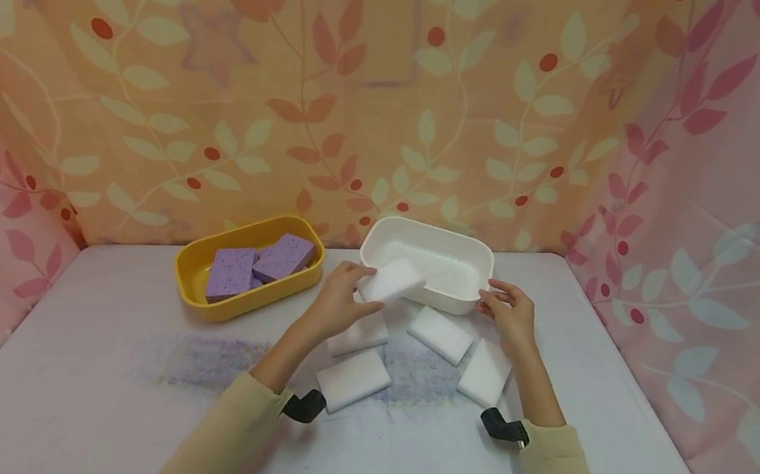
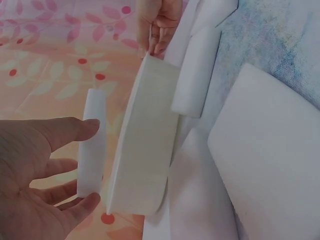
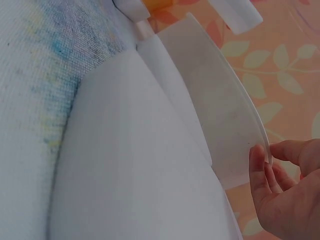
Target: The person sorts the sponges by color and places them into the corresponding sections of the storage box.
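Between thumb and fingers, my left hand (image 1: 338, 302) pinches a white sponge block (image 1: 394, 278) over the near left rim of a white plastic tub (image 1: 427, 259). That same block (image 2: 92, 142) shows edge-on in the left wrist view, apart from the tub's side. My right hand (image 1: 510, 315) grips the tub's right end; its thumb and fingers pinch the rim in the right wrist view. Several more white blocks lie on the table in front of the tub, among them one near its wall (image 1: 440, 334), one by my right wrist (image 1: 486, 373) and one by my left wrist (image 1: 354, 380).
A yellow tub (image 1: 221, 313) stands at the left with purple sponges (image 1: 232, 274) in it. The white table (image 1: 418, 472) bears a bluish stained patch (image 1: 415, 369). Patterned curtains (image 1: 344, 84) close off the back and both sides.
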Action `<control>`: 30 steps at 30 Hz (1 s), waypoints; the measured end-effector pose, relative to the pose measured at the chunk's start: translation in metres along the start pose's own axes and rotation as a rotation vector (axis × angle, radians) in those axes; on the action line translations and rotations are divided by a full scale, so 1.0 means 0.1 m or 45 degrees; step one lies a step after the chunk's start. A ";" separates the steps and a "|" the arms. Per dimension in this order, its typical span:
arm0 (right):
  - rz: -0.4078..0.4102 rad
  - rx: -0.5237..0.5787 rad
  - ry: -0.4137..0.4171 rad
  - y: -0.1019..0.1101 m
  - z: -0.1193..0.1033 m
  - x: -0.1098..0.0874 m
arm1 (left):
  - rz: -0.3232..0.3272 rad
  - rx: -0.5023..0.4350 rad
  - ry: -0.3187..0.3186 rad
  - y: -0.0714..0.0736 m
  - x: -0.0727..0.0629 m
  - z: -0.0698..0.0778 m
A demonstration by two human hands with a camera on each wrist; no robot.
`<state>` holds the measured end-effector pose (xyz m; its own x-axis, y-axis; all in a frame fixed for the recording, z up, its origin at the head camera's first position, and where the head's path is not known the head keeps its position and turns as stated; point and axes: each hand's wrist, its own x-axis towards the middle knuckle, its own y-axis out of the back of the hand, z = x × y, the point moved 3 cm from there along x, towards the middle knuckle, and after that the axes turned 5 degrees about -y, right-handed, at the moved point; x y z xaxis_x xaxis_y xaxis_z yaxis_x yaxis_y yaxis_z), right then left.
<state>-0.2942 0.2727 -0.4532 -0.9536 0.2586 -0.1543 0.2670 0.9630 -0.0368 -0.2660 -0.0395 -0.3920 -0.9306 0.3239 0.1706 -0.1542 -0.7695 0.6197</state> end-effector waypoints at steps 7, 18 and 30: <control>0.014 0.003 -0.010 -0.03 -0.01 -0.03 | 0.007 0.024 -0.055 -0.08 0.08 0.03; 0.018 0.011 -0.016 -0.01 0.00 -0.01 | -0.009 0.051 -0.063 -0.23 0.24 0.18; 0.023 -0.006 0.002 -0.02 0.01 -0.01 | 0.049 0.102 -0.138 -0.44 0.42 0.28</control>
<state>-0.2935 0.2705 -0.4535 -0.9489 0.2762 -0.1530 0.2837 0.9585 -0.0296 -0.2887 0.0237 -0.3906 -0.8935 0.3558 0.2741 -0.0881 -0.7372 0.6699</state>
